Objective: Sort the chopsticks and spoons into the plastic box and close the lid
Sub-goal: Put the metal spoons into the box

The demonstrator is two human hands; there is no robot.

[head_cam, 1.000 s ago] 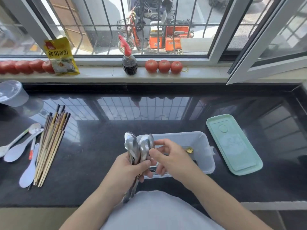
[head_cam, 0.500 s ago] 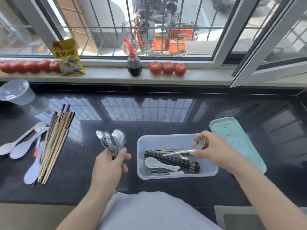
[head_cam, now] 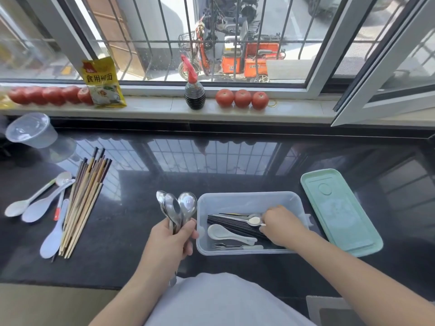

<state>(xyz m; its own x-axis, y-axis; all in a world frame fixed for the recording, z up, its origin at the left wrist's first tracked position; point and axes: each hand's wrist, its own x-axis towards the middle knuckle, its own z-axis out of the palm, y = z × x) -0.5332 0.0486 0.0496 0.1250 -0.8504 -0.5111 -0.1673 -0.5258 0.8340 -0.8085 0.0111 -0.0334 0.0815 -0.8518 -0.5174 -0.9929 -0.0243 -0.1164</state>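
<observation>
A clear plastic box (head_cam: 247, 198) stands on the black counter in front of me. Inside lie dark chopsticks (head_cam: 235, 225), a white ceramic spoon (head_cam: 226, 234), a fork (head_cam: 235, 247) and a metal spoon (head_cam: 249, 220). My right hand (head_cam: 282, 225) is down inside the box, its fingers at that metal spoon's bowl end; whether they still pinch it is unclear. My left hand (head_cam: 169, 241) grips a bunch of metal spoons (head_cam: 179, 208) upright, just left of the box. The mint green lid (head_cam: 341, 210) lies to the right of the box.
At the left lie a bundle of wooden chopsticks (head_cam: 82, 203) and several white plastic spoons (head_cam: 42, 205). A clear lidded tub (head_cam: 31, 130) stands far left. The windowsill holds tomatoes (head_cam: 242, 98), a sauce bottle (head_cam: 194, 92) and a yellow packet (head_cam: 102, 83).
My right hand took one metal spoon from the bunch, carried it right and lowered it into the box. My left hand stayed left of the box with the remaining spoons.
</observation>
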